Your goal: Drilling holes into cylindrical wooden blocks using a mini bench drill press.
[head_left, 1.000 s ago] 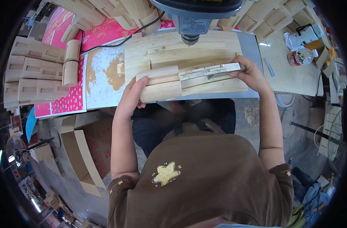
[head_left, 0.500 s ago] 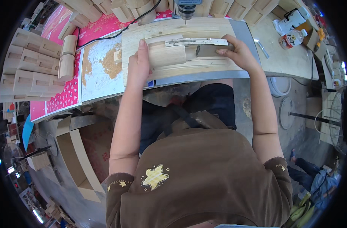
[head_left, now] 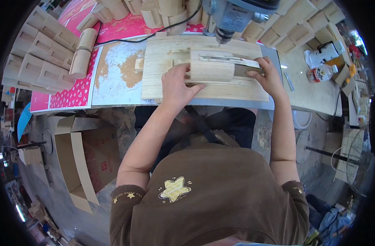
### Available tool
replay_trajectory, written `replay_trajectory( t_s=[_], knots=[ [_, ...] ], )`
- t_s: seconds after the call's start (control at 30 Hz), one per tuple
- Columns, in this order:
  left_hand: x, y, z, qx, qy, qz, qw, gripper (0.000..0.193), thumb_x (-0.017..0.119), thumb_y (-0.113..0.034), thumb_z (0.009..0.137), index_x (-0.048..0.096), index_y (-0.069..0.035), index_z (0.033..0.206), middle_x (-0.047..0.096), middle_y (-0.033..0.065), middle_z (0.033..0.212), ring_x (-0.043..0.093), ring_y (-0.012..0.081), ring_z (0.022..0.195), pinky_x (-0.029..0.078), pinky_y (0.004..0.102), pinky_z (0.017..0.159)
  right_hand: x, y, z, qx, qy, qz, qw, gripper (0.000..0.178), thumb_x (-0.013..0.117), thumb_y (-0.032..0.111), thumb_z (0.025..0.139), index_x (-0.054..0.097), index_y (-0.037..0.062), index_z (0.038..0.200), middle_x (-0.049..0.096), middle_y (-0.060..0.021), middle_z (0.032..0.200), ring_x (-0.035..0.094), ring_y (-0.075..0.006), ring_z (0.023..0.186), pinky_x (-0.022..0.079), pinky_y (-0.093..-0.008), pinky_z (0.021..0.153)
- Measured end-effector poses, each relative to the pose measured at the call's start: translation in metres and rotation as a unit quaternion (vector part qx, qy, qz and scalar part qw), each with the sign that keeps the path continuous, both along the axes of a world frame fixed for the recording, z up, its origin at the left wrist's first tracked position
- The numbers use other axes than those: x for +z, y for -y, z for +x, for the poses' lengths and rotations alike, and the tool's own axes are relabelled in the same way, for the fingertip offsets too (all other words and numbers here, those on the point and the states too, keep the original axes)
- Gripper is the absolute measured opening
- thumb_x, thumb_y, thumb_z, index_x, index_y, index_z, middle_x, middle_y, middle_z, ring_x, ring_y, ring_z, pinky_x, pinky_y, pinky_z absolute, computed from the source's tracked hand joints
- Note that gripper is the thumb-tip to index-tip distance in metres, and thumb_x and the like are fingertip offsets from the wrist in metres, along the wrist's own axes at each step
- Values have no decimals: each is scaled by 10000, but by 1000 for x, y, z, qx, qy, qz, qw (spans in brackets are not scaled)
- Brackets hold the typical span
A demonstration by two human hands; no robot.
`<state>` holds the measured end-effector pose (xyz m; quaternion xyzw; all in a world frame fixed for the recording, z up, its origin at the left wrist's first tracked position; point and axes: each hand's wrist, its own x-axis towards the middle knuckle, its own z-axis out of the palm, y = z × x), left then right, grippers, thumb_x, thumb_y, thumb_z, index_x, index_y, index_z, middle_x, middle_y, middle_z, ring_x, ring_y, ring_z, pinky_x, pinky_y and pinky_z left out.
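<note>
Maybe wooden block (head_left: pixel 212 71), over board (head_left: pixel 240 93) near drill chuck (head_left: pixel 224 36), could twist if unevenly held: left hand (head_left: pixel 178 85) thumb spread at left end, grip unclear; right hand (head_left: pixel 271 80) fingers pinching grey plate (head_left: pixel 241 71).

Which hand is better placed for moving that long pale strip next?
Probably the right hand: it pinches the right end of the pale strip. The left hand is at the wooden block's left end.

I get bright, even light around the right fingers (head_left: pixel 266 62) — a small gleam on the tabletop (head_left: pixel 310 93) just right of them, edges bending into black far outside.
</note>
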<state>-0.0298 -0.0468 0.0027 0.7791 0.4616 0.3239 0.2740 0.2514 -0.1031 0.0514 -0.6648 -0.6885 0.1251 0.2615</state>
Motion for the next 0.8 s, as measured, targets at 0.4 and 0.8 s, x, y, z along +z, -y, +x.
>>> replay_trajectory(
  t_s=[0.4,0.8],
  knots=[
    [-21,-36,-2,40,-31,148,988,611,802,-295,543,618,-123,1099,574,13,885,484,226,950,292,396,852,-9,-25,-17,-92,-22,32,995,393,709,161,752,540,54,1090,531,-140,1023,556,-319,871,465,-372,760],
    [-20,-42,-7,-18,-34,126,991,545,785,-276,579,624,-113,1074,508,18,778,482,225,834,323,377,781,176,-86,-1,-73,-190,346,916,301,492,285,942,598,26,1055,593,-32,816,519,-87,703,418,-236,619]
  ],
)
